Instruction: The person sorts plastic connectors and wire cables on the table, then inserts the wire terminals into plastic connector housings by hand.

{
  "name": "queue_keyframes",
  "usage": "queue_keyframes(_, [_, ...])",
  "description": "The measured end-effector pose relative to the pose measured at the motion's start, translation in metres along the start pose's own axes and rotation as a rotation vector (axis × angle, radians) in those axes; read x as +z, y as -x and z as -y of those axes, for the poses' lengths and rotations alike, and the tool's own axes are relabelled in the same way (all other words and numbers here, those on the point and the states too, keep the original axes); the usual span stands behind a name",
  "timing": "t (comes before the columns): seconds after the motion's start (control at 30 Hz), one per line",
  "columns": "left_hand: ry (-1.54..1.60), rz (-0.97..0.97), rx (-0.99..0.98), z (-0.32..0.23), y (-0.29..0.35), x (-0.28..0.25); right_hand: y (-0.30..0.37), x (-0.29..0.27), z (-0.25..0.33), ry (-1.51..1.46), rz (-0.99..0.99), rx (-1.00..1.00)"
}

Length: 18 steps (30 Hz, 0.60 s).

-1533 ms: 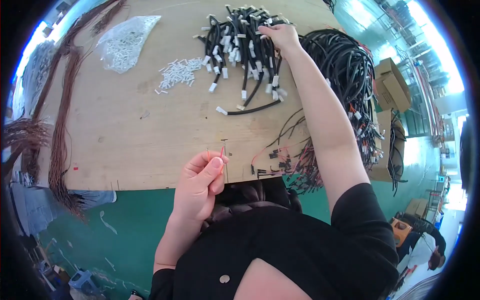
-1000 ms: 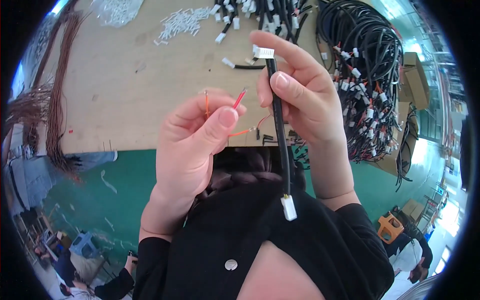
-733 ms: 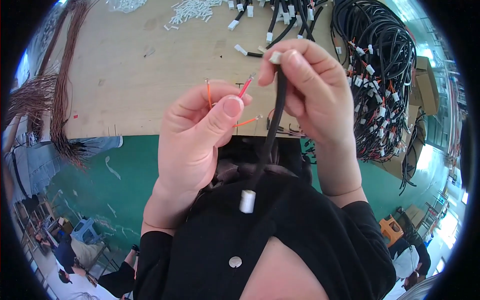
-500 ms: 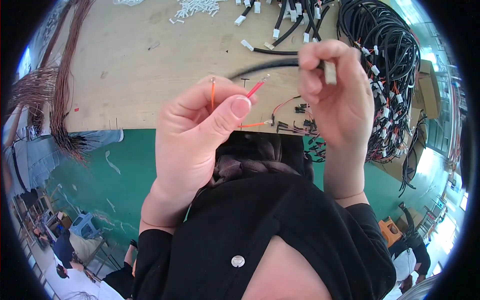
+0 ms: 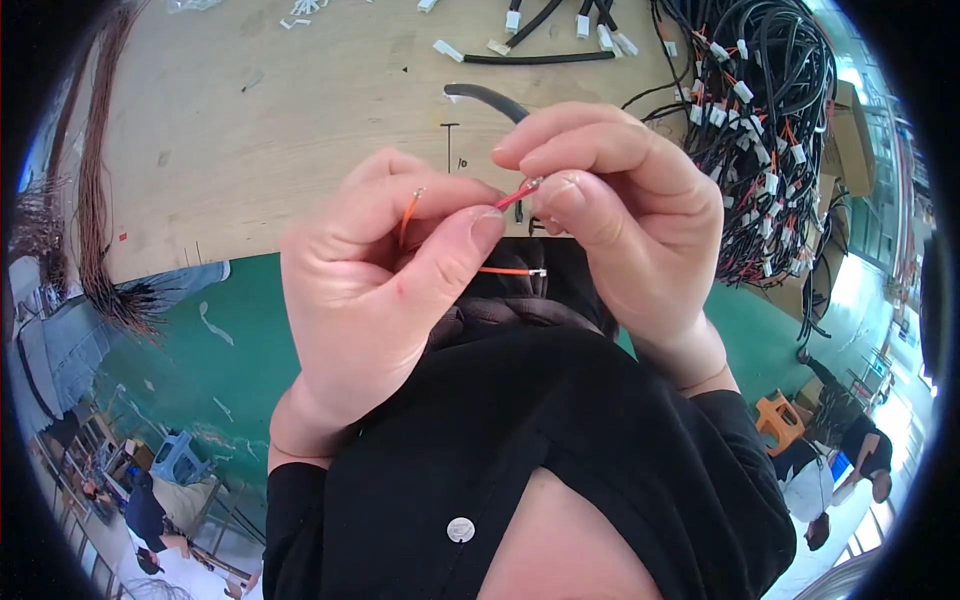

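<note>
My left hand (image 5: 385, 280) is closed, thumb and forefinger pinching a red wire (image 5: 513, 196) with a metal crimp terminal. An orange wire (image 5: 409, 212) with a bare terminal sticks up behind those fingers. Another orange wire (image 5: 508, 271) pokes out below the left thumb, its terminal pointing right. My right hand (image 5: 640, 195) is closed around a black sleeved cable (image 5: 487, 98), whose free end curves out to the left above the fingers. The red wire's terminal reaches the right thumb tip. Any connector inside the right fingers is hidden.
Cut black cables with white connectors (image 5: 540, 58) lie along the back of the wooden table (image 5: 270, 140). A big heap of black cables (image 5: 775, 130) is at the right. Brown wire bundles (image 5: 97, 180) hang over the left edge. Other people (image 5: 860, 450) are in the background.
My right hand has moved left and down to meet the left hand's red wire. The white connector seen in its fingers before is now hidden. The view has shifted slightly.
</note>
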<state>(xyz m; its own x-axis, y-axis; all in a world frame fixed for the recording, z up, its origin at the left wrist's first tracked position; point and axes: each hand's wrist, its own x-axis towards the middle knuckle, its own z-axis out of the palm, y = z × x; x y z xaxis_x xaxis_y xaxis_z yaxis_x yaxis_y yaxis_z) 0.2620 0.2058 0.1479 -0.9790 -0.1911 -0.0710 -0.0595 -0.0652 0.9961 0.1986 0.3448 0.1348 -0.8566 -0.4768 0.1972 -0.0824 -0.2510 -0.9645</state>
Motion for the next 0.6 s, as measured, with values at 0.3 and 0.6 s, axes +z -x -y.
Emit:
queue_keyframes(0.3, [0.081, -0.066, 0.014, 0.01, 0.002, 0.005, 0.003, 0.0, -0.002, 0.07, -0.026, 0.01])
queue_keyframes(0.6, [0.397, -0.131, -0.176, 0.004, -0.001, 0.003, 0.003, -0.007, -0.011, -0.162, -0.065, 0.226])
